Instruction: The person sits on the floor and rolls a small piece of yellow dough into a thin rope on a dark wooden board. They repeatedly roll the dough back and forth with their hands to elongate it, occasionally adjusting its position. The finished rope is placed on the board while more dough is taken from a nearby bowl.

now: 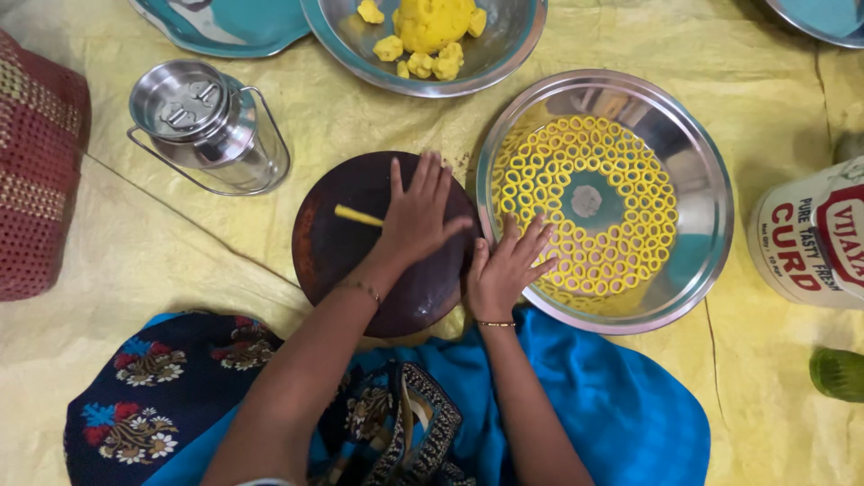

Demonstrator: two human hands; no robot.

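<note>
Left hand (416,216), flat and unclenched at frame centre, rolls dough strip (358,215) on round board (337,247); right hand (506,265) (open) steadies board; even pressure advisable.

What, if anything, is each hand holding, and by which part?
Nothing is gripped. The left hand lies flat, pressing a yellow dough strip on the round dark board. The right hand rests open on the steel plate's rim.
</note>
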